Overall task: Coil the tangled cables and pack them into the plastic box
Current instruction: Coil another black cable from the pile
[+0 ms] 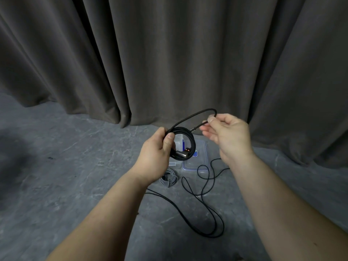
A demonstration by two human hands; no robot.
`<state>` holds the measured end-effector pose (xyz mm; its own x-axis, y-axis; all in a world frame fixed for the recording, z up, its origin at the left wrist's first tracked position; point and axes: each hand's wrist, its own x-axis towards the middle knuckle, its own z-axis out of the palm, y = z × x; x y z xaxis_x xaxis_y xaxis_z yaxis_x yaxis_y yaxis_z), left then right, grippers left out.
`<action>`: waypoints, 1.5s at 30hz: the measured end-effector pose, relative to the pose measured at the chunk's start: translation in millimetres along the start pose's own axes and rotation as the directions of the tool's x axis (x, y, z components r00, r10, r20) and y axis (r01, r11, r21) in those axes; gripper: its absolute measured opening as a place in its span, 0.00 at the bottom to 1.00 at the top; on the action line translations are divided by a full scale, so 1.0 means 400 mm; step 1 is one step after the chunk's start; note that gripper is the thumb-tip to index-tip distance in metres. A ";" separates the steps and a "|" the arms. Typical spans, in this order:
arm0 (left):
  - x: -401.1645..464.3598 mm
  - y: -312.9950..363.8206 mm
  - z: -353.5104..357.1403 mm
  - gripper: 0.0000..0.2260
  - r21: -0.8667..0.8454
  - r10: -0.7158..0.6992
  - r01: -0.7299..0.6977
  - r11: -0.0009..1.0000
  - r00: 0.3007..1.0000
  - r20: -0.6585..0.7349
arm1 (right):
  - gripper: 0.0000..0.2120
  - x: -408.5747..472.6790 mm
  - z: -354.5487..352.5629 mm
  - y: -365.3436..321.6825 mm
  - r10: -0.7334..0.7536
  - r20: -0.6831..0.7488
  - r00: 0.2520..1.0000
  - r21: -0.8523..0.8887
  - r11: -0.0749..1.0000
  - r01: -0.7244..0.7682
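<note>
Black cable (183,146), mostly wound into a round coil, being held up above the floor (75,176) at the centre of the view. Left hand (156,157) gripping the coil at its nine o'clock edge, thumb pressing across the strands, fingers curling behind. Angled plug (181,153) with a small orange spot lying against the coil at about six o'clock. Loose end of the same cable arching out from the coil toward one o'clock, looping round and coming back into the right hand (226,136). Right thumb and forefinger pinching that end just behind its straight plug, remaining fingers relaxing loosely below.

Clear plastic box (195,162) sitting on the floor directly behind the coil, partly hidden by it, blue label showing near its middle. Separate lid or open box, hard to tell. Small grey cable (169,178), already coiled, lying on the floor at seven o'clock from the box, just beside it. Second black cable (203,204) sprawling uncoiled in long loops over the floor from the box's five o'clock corner down toward six o'clock, one strand running off under the left forearm.

Dark curtain (169,53) hanging in heavy folds across the twelve o'clock half, hem meeting the grey marbled floor.
</note>
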<state>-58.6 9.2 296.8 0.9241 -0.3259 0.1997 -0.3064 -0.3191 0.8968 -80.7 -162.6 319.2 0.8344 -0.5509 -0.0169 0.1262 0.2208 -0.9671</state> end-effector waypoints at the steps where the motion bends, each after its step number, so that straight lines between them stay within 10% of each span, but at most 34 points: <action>1: 0.000 -0.001 0.002 0.13 -0.004 -0.001 0.001 1.000 1.000 0.010 | 0.06 -0.001 0.001 -0.001 0.030 0.019 0.999 0.016 0.999 -0.030; 11: -0.004 0.005 0.017 0.11 0.049 0.027 -0.029 0.998 0.998 0.059 | 0.05 -0.022 0.003 0.000 0.324 0.221 0.920 -0.097 0.946 -0.310; 28: -0.002 -0.001 0.011 0.11 0.112 0.049 -0.048 0.993 0.999 -0.010 | 0.12 -0.030 0.006 -0.022 0.374 0.363 0.853 -0.106 0.926 -0.361; 39: 0.002 -0.008 0.014 0.11 0.142 0.030 -0.022 0.990 0.998 -0.055 | 0.33 -0.039 0.012 0.021 0.132 0.412 0.902 -0.542 0.831 0.126; 45: 0.022 -0.030 -0.004 0.13 0.163 -0.060 0.091 0.982 0.981 -0.184 | 0.04 -0.041 0.002 -0.006 -0.067 0.392 0.918 -0.768 0.525 0.367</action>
<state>-46.5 11.5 288.2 0.9670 -0.1373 0.2146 -0.2545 -0.4881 0.8348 -94.4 -153.5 322.1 0.9673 -0.2051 0.1491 -0.0401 -0.7044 -0.7087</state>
